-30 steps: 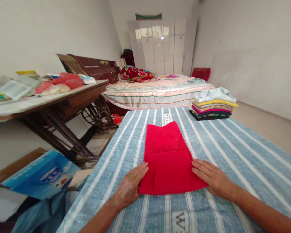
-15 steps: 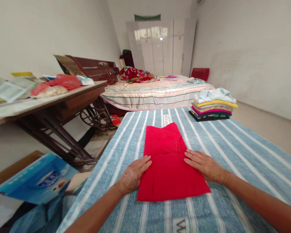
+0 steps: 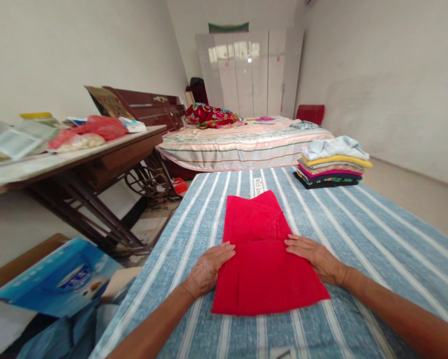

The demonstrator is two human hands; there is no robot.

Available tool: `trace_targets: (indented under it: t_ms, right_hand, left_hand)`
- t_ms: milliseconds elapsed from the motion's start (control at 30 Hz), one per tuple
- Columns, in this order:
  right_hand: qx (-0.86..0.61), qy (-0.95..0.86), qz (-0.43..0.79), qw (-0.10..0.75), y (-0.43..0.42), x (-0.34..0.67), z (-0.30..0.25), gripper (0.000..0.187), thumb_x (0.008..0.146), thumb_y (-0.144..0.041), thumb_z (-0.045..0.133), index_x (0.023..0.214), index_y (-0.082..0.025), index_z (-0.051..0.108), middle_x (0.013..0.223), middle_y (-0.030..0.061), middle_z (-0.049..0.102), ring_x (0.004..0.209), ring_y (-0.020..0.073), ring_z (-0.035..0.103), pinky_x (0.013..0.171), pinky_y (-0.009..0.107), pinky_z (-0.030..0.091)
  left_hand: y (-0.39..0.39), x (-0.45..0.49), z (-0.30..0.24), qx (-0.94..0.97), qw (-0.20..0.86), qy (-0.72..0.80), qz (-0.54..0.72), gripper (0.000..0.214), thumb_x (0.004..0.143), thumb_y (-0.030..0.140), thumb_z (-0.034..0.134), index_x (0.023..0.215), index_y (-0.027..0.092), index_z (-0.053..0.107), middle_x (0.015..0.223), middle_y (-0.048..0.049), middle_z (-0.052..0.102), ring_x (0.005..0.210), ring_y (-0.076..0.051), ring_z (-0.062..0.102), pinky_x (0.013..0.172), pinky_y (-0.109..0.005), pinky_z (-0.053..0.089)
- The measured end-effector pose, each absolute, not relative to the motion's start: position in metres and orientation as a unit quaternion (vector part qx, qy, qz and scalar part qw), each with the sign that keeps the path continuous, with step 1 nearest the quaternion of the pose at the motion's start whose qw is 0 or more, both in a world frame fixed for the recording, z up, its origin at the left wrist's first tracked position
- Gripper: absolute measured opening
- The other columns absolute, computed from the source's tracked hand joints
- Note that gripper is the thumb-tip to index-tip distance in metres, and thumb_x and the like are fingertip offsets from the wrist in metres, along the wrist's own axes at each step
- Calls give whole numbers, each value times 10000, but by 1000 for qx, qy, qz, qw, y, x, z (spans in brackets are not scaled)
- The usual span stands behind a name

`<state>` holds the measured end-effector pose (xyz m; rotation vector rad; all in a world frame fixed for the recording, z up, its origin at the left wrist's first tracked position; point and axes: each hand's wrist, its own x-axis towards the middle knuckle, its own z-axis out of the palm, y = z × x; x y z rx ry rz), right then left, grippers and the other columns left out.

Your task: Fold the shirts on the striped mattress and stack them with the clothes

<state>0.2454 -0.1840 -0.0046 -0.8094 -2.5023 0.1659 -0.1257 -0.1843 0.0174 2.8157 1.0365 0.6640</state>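
A folded red garment (image 3: pixel 269 279) lies flat on the blue and white striped cloth (image 3: pixel 164 279), with one layer turned over its lower half and a raised edge across its middle. My left hand (image 3: pixel 209 267) rests on the garment's left side, its fingers stretched out flat over the red fabric at the end of that edge. On the opposite side, my right hand (image 3: pixel 314 254) touches the fabric with its fingers laid out the same way. Both thumbs are hidden, so what lies under the palms cannot be seen.
A stack of folded clothes (image 3: pixel 332 162) stands at the far right of the striped surface. Beyond it is a bed (image 3: pixel 242 142) with a red floral quilt (image 3: pixel 212 115). To the left are a sewing machine table (image 3: pixel 134 144) with bags and a blue box (image 3: pixel 63 279).
The view has shifted slightly, so everything appears a little further right and lower. Both hands keep nearly the same places on the red garment, whose folds look unchanged.
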Motion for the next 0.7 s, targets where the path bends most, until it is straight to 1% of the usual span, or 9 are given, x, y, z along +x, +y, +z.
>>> trace_targets:
  t_ms: [100, 200, 300, 433, 500, 533, 600, 633, 700]
  right_hand:
    - [-289, -905, 111, 291, -179, 245, -3, 368, 891, -378, 497, 1177, -159, 572, 1206, 145, 599, 1212, 227, 477, 1007, 403, 406]
    - [-291, -892, 155, 308, -179, 245, 9, 350, 907, -410, 463, 1141, -188, 597, 1161, 127, 627, 1158, 215, 528, 992, 377, 422]
    - [-281, -895, 194, 285, -191, 245, 30, 332, 908, -433, 452, 1096, -213, 617, 1152, 99, 634, 1174, 219, 513, 1009, 362, 403]
    - [-256, -908, 250, 219, -217, 242, 53, 297, 896, -419, 481, 1098, -232, 594, 1130, 79, 639, 1138, 222, 540, 1070, 367, 322]
    - [-255, -902, 285, 202, -226, 240, 58, 252, 899, -381, 486, 1085, -246, 590, 1097, 69, 651, 1095, 217, 565, 1083, 366, 296]
    - [-259, -893, 306, 203, -228, 238, 60, 230, 905, -359, 474, 1067, -251, 596, 1079, 64, 657, 1076, 214, 574, 1072, 362, 310]
    - [-274, -862, 368, 213, -222, 237, 64, 225, 919, -334, 432, 1008, -244, 618, 1027, 57, 670, 1014, 213, 598, 993, 349, 396]
    - [-289, -836, 413, 215, -215, 237, 65, 239, 919, -338, 423, 956, -231, 633, 975, 53, 678, 956, 214, 615, 918, 337, 449]
    - [-329, -763, 514, 215, -190, 236, 65, 254, 876, -385, 489, 818, -196, 649, 837, 40, 684, 817, 213, 636, 749, 308, 504]
  left_hand:
    - [-180, -121, 25, 901, 97, 359, 225, 334, 826, 284, 561, 1146, 202, 604, 1185, -95, 631, 1174, -208, 529, 995, -369, 432]
    - [-182, -117, 43, 880, 155, 379, 239, 295, 855, 332, 527, 1105, 220, 635, 1138, -73, 659, 1131, -196, 562, 982, -346, 442]
    - [-195, -116, 61, 881, 173, 373, 236, 283, 877, 359, 501, 1089, 239, 643, 1122, -61, 668, 1104, -187, 581, 965, -320, 450]
    - [-224, -118, 68, 896, 192, 344, 206, 271, 855, 337, 547, 1106, 275, 627, 1113, -40, 674, 1087, -179, 591, 950, -275, 451]
    - [-234, -116, 68, 881, 232, 355, 209, 245, 855, 335, 544, 1073, 289, 645, 1085, -27, 686, 1058, -179, 607, 935, -261, 455]
    - [-237, -115, 70, 864, 268, 371, 209, 223, 855, 347, 538, 1027, 285, 667, 1052, -23, 697, 1028, -185, 620, 914, -256, 464]
    - [-233, -110, 77, 805, 369, 421, 198, 226, 850, 384, 529, 889, 252, 708, 944, -19, 717, 924, -198, 648, 822, -253, 497]
    - [-227, -107, 82, 761, 427, 450, 190, 250, 836, 405, 540, 816, 228, 715, 875, -18, 719, 854, -203, 655, 753, -251, 507]
    - [-207, -103, 93, 658, 533, 500, 182, 285, 779, 441, 594, 725, 185, 707, 750, -13, 702, 720, -200, 643, 629, -250, 494]
